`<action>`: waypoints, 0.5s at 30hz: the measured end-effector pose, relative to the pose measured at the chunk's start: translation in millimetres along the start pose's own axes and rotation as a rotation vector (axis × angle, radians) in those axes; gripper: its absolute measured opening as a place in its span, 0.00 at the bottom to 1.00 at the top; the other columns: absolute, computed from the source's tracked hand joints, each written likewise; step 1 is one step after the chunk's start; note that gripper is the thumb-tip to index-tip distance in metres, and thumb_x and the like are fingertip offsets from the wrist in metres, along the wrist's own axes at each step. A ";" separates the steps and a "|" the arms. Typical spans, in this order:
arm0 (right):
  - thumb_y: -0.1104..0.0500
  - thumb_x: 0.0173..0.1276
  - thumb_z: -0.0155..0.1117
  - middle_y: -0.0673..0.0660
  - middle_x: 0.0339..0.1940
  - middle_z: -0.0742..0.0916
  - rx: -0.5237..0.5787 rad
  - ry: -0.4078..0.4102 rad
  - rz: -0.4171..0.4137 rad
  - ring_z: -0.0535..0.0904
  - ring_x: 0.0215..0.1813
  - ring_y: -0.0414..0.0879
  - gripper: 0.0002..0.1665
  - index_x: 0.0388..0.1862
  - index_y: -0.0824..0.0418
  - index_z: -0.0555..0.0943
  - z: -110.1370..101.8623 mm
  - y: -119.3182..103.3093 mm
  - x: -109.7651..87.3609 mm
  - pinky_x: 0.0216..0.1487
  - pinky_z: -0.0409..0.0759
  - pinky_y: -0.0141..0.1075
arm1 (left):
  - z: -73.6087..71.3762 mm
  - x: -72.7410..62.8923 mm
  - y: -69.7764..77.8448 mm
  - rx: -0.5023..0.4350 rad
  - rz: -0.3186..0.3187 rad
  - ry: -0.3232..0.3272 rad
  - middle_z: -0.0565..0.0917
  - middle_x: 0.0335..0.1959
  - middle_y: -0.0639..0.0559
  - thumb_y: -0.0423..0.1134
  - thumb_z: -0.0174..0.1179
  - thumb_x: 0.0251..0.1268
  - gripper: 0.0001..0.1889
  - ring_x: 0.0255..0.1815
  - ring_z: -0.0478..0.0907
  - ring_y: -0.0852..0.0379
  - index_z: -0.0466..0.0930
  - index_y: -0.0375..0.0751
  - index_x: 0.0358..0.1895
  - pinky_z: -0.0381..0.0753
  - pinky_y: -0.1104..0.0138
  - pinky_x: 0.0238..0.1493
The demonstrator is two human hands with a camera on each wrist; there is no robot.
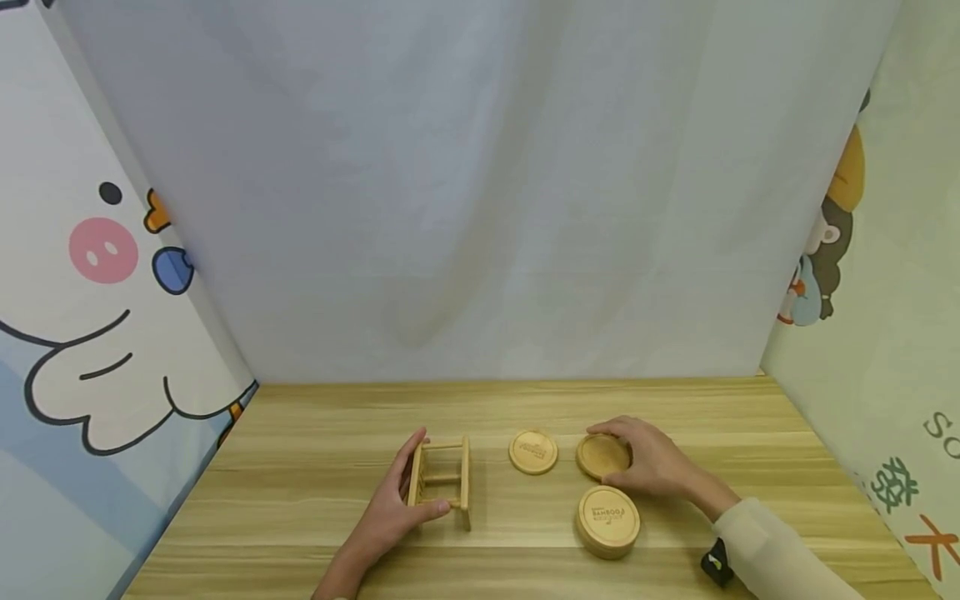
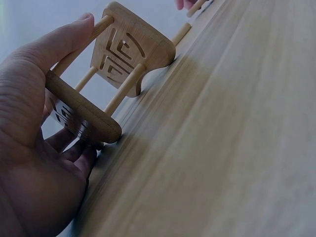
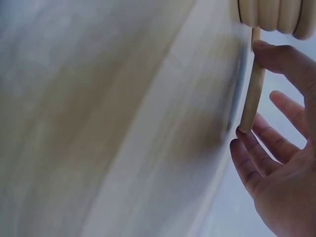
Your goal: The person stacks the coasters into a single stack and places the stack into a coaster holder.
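Observation:
My left hand grips a small wooden coaster holder, thumb along the near side and fingers behind its left end panel. In the left wrist view, the holder's cut-out end panel and joining rods show. My right hand pinches a round wooden coaster by its edge between thumb and fingertips. That coaster stands edge-on in the right wrist view, with a narrow gap beside the tabletop. Just nearer me is a stack of coasters with lettering on top. Another lettered coaster lies flat between the hands.
The wood-grain table ends at a pale hanging cloth behind. Cartoon-printed panels stand at the left and right. A small black object sits by the right sleeve.

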State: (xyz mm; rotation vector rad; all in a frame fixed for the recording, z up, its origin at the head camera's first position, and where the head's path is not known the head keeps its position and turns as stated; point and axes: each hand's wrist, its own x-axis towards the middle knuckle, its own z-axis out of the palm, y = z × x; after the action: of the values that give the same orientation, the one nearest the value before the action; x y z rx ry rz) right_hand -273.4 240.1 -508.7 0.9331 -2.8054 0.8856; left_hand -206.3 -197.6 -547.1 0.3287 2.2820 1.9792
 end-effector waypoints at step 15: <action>0.58 0.58 0.89 0.59 0.63 0.89 0.060 0.072 -0.030 0.86 0.61 0.60 0.43 0.72 0.64 0.84 -3.9 3.5 -6.3 0.59 0.88 0.57 | 0.0 1.3 -2.3 -0.007 -0.005 0.010 0.48 0.92 0.34 0.33 0.78 0.69 0.59 0.91 0.51 0.31 0.46 0.50 0.94 0.71 0.48 0.79</action>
State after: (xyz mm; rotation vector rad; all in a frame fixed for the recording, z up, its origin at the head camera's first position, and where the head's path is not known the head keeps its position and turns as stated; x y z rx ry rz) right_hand -270.8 247.9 -508.7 0.9278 -2.7117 0.9841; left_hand -207.8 -197.6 -549.3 0.3121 2.2797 1.9902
